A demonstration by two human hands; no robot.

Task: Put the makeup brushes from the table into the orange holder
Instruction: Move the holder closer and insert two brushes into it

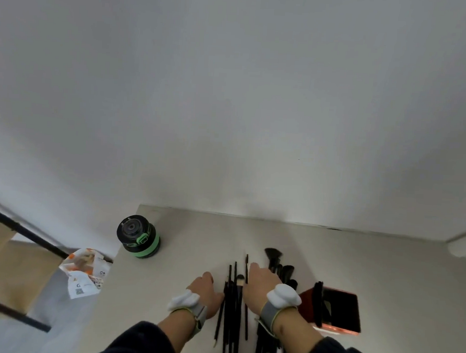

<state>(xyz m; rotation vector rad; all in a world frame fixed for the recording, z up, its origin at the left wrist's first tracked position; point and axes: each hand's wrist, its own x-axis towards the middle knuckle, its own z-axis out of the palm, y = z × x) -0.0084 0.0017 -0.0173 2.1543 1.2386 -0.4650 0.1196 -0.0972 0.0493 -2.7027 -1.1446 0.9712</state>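
Pale matte table (357, 265) under a blank wall: slim black brushes (232, 307) lie between flat, straight-fingered left hand (208, 292) and right hand (258, 287); glossy orange boxy holder (338, 311) stands rightward.

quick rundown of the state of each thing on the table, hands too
left hand: flat on the table, fingers straight, holding nothing
right hand: fingers straight, resting beside the brushes, gripping nothing
makeup brushes: lying loose on the table, in two bunches
orange holder: on the table at the right, open, with one dark brush across its left edge
black and green canister: upright near the table's far left corner
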